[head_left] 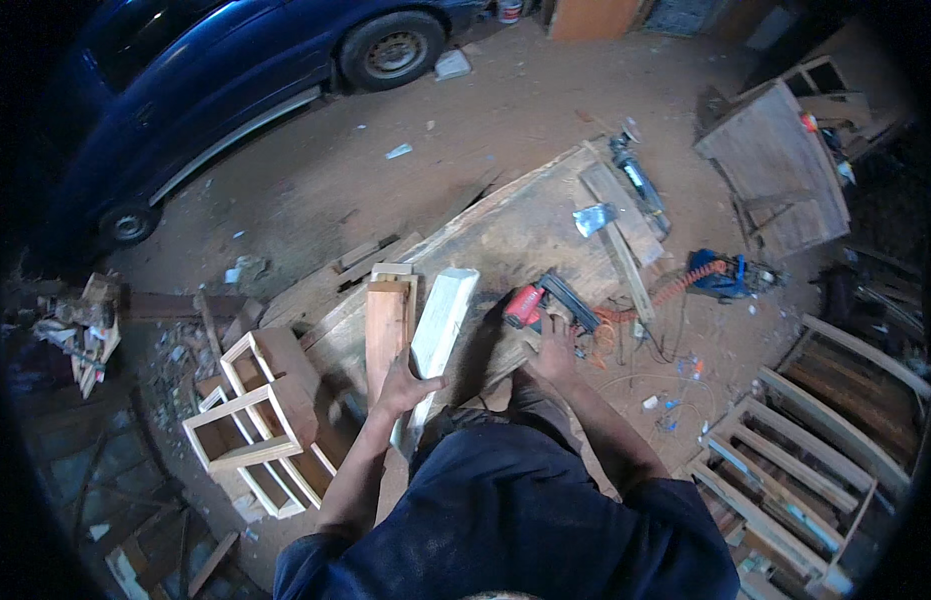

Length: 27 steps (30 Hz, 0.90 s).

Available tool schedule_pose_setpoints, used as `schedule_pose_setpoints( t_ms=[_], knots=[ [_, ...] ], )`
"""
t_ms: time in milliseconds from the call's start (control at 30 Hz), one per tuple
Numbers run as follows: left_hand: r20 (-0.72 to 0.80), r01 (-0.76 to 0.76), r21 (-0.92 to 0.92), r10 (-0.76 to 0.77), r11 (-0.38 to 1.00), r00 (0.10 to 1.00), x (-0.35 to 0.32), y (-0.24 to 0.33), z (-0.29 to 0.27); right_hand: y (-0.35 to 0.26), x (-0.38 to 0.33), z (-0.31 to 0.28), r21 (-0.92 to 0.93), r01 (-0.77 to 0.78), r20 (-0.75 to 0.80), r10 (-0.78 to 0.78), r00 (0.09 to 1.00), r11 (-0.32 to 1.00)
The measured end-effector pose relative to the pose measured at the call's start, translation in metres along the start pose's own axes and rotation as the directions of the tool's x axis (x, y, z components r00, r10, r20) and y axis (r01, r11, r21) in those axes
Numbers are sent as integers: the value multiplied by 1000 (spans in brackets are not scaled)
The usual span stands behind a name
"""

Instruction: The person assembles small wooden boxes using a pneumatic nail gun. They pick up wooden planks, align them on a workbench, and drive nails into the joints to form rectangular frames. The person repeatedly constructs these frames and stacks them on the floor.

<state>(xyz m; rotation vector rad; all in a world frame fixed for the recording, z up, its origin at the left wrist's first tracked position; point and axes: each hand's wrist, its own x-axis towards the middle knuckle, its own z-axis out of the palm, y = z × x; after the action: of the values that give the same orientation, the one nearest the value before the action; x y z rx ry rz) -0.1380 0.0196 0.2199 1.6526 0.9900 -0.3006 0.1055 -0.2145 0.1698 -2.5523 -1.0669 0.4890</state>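
My left hand (pixel 405 387) is closed on a long pale wooden block (pixel 443 315), its thumb across the near part and its fingers along the left side. Left of this block, a reddish wooden block (pixel 385 325) stands beside a narrower light strip. My right hand (pixel 553 352) is at the near side of a red and black nail gun (pixel 547 302), fingers stretched toward it and thumb apart. Whether the fingertips touch the tool is unclear. The nail gun lies on a worn wooden workbench (pixel 530 215).
A hammer-like tool (pixel 594 219) and an angle grinder (pixel 637 178) lie on the bench's far right. An orange coiled hose (pixel 685 285) trails right. Wooden frames (pixel 275 415) stand left, slatted frames (pixel 785 470) right. A blue vehicle (pixel 235 80) is parked beyond.
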Motion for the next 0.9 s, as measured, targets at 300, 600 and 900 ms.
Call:
schedule_pose_setpoints(
  t_ms=[300, 600, 900],
  knots=[
    [-50, 121, -408, -155, 905, 987, 43, 55, 32, 109, 50, 83, -57, 98, 185, -86, 979, 994],
    [-449, 181, 354, -3, 918, 893, 120, 11, 110, 108, 77, -3, 173, -119, 428, 34, 903, 978],
    [-630, 209, 423, 120, 882, 767, 135, 15, 135, 145, 101, -108, 231, -58, 291, -12, 957, 971]
  ],
)
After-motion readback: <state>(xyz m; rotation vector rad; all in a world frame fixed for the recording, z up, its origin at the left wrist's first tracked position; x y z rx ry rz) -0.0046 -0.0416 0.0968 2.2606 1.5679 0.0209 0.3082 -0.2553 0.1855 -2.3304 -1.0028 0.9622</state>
